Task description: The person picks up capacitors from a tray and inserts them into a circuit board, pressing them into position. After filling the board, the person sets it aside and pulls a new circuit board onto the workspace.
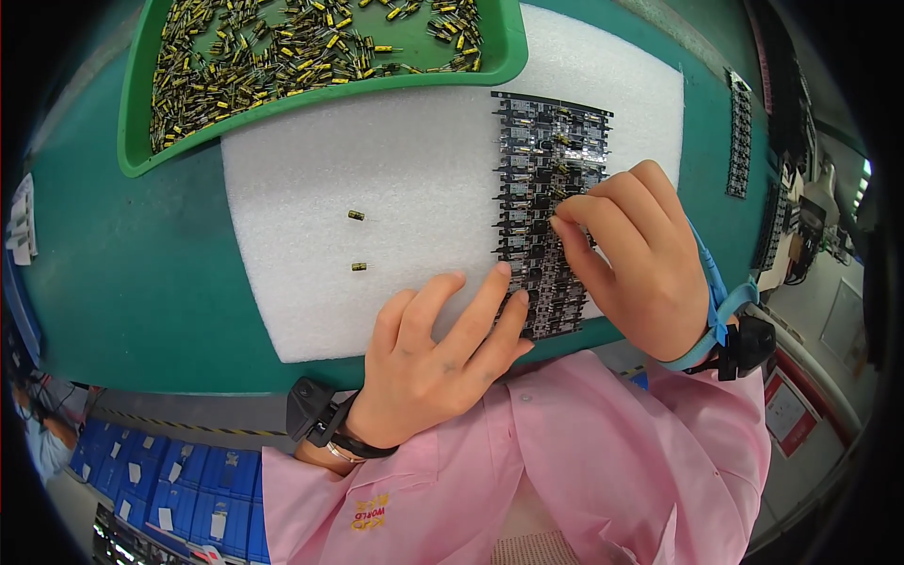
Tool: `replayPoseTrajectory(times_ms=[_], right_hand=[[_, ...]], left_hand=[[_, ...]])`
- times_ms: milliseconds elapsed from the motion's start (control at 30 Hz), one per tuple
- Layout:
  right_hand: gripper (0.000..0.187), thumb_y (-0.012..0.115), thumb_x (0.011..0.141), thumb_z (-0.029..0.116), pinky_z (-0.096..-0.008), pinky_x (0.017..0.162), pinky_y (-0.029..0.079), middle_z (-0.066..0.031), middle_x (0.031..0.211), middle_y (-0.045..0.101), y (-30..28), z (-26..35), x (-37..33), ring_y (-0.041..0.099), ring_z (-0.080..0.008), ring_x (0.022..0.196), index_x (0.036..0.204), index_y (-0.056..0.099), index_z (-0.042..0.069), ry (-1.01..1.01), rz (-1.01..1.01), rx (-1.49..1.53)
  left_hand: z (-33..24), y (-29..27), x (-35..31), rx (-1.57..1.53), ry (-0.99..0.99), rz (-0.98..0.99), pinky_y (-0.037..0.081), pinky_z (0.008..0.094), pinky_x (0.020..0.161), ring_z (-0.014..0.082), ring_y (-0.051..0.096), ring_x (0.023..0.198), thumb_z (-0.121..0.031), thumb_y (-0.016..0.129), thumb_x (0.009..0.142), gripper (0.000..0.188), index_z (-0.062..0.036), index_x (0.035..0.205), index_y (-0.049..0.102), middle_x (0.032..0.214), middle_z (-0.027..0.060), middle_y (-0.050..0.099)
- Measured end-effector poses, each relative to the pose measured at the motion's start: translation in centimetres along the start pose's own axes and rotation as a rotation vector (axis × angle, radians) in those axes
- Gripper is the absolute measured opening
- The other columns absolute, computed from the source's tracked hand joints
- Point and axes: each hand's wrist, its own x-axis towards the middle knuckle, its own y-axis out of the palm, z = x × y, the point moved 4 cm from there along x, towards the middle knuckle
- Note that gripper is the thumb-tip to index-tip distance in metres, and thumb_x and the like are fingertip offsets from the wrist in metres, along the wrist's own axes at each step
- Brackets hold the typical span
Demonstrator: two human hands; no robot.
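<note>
Pink sleeves at bottom. L hand point(428, 353) lies flat, fingers spread, palm down on foam sheet point(377, 179), fingertips touching lower left edge of PCB panel point(546, 169); holds nothing. R hand point(636, 254) curled, thumb + index pinched at panel's mid-right; whether a part is in the pinch can't tell. Panel: 1, black, long, many small repeated boards w/ fitted parts, lying on foam right of centre. 2 loose capacitors point(356, 216) on foam, left of panel, apart. Far: green tray point(137, 141) overlapping foam's top edge, holding heap of black-yellow capacitors, too many to count.
</note>
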Motion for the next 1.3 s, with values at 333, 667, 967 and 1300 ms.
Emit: replayPoseTrajectory(times_ms=[333,667,967,1300], right_hand=[[0.023,0.073,0.066,-0.008,-0.0348,0.058,0.043,-0.0105,0.078,0.057,0.3,-0.2,-0.4,0.052,-0.0265,0.069,0.086,0.062,-0.002,0.010,-0.047,0.062],[0.032,0.077,0.062,-0.003,-0.0308,0.055,0.039,-0.0070,0.079,0.059,-0.7,0.2,-2.1,0.049,-0.0216,0.064,0.093,0.069,0.001,-0.053,-0.132,0.131],[0.016,0.073,0.067,0.008,-0.0287,0.047,0.036,-0.0024,0.075,0.055,0.6,6.8,-2.5,0.047,-0.0178,0.059,0.082,0.072,0.011,-0.355,-0.112,0.946],[0.028,0.072,0.070,0.010,-0.0277,0.050,0.038,-0.0027,0.080,0.054,1.6,5.9,-3.7,0.050,-0.0181,0.064,0.097,0.071,0.012,-0.312,0.131,0.889]], left_hand=[[0.0,-0.1,0.0,-0.003,-0.005,0.016,0.040,0.0363,0.082,0.0259,0.050,0.100,-0.034,0.075,0.074,0.038,-0.0173,0.108,0.069,0.121,0.0021,0.062],[0.0,-0.2,-0.3,-0.008,0.013,-0.040,0.041,0.0356,0.079,0.0255,0.050,0.100,-0.033,0.076,0.072,0.039,-0.0170,0.107,0.070,0.116,0.0047,0.061],[-1.1,-2.7,-0.3,-0.137,0.213,-0.010,0.045,0.0318,0.066,0.0235,0.056,0.086,-0.015,0.067,0.071,0.027,-0.0048,0.097,0.067,0.099,0.0101,0.061],[-0.6,-1.6,-0.4,-0.317,0.154,0.121,0.045,0.0346,0.064,0.0245,0.056,0.083,-0.009,0.065,0.065,0.028,-0.0014,0.092,0.063,0.095,0.0119,0.061]])
